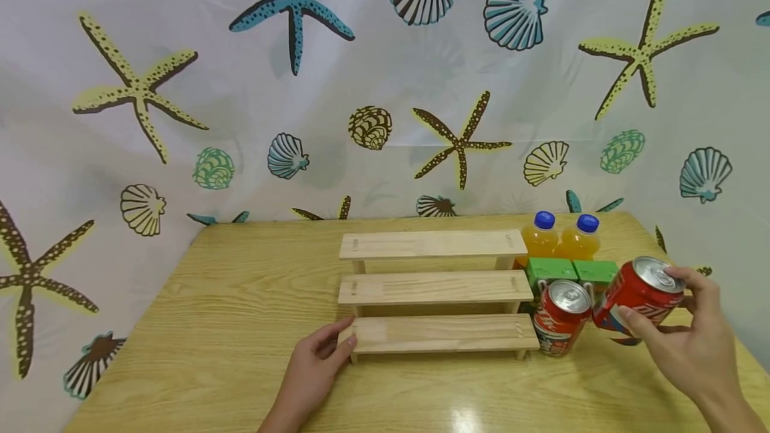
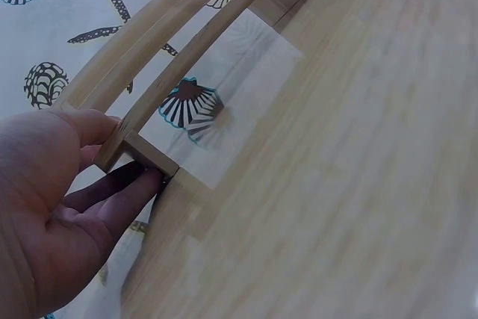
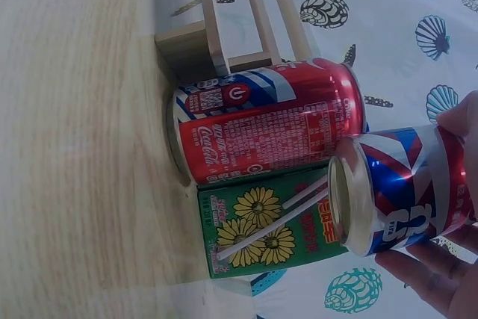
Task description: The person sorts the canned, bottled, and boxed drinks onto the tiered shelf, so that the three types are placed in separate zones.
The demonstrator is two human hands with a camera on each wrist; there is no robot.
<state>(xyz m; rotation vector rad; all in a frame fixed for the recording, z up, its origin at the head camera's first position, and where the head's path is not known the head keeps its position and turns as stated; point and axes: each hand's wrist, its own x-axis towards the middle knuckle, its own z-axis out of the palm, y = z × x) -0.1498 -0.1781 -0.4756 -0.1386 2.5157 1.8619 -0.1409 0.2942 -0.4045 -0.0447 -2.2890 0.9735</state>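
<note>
A three-tier wooden shelf (image 1: 439, 334) stands on the table, its steps rising toward the back. My left hand (image 1: 315, 366) grips the left end of its lowest step, thumb at the front and fingers wrapped around the end (image 2: 146, 155). Over on the right, my right hand (image 1: 700, 343) holds a red soda can (image 1: 637, 296) tilted, its silver top up and its bottom (image 3: 347, 207) showing in the right wrist view. A second red Coca-Cola can (image 1: 559, 326) stands upright beside the shelf's right end, just left of the held can.
Two green drink cartons (image 1: 550, 269) with straws stand behind the cans. Farther back are two orange juice bottles (image 1: 544, 236) with blue caps. A white cloth (image 1: 373, 52) printed with starfish and shells hangs behind the wood-grain table (image 1: 240, 313).
</note>
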